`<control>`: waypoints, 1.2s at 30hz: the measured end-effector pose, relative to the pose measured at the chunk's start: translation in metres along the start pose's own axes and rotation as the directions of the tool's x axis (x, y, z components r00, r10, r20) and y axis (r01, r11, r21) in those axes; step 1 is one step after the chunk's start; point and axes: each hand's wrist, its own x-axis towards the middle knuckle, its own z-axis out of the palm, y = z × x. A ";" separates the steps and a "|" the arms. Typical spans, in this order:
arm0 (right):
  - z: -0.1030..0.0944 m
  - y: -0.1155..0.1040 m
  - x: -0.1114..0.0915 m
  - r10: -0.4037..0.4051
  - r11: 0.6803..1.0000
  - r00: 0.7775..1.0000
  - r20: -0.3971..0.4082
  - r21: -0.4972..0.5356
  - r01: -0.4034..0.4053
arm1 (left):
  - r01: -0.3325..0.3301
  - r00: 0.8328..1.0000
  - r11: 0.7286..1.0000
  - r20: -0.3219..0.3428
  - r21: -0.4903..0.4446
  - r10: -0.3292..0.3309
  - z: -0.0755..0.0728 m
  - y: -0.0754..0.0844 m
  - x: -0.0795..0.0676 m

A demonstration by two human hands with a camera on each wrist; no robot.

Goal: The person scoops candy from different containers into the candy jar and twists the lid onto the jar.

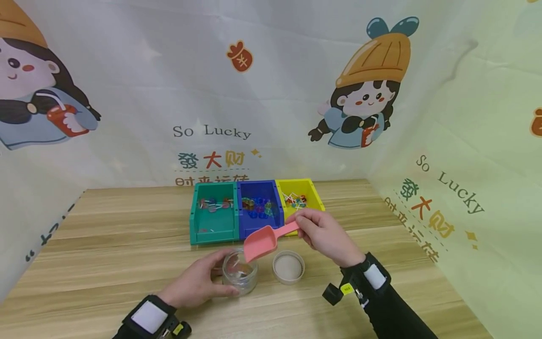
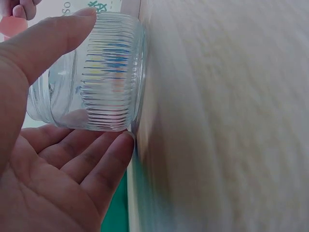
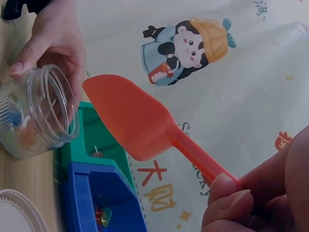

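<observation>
My left hand holds a clear glass jar standing on the table, thumb on one side and fingers on the other. Ribbed glass covers the jar's lower wall in the left wrist view, and its mouth is uncovered. Coloured bits show through the glass; whether all lie inside, I cannot tell. Between thumb and fingers, my right hand pinches the handle of a pink scoop. The scoop's bowl hangs tilted over the jar's rim, with nothing visible in it. Beside the jar lies a round white lid.
Behind the jar, three bins stand side by side. The green bin and yellow bin hold small stick-like pieces with coloured ends; the blue bin holds shiny coloured pieces. A printed cloth hangs behind the wooden table.
</observation>
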 end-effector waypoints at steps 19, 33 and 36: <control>0.000 0.010 -0.002 0.040 0.998 0.999 -0.017 0.059 -0.039 | -0.003 1.000 1.000 -0.013 -0.005 0.003 -0.001 0.000 0.000; -0.001 0.013 0.000 0.050 0.996 0.997 -0.059 0.072 -0.046 | 0.008 0.998 1.000 -0.057 -0.023 -0.009 -0.019 0.000 0.000; -0.002 0.014 0.000 0.052 0.996 0.996 -0.071 0.080 -0.047 | -0.015 0.988 0.999 -0.153 0.028 0.019 -0.028 0.002 0.001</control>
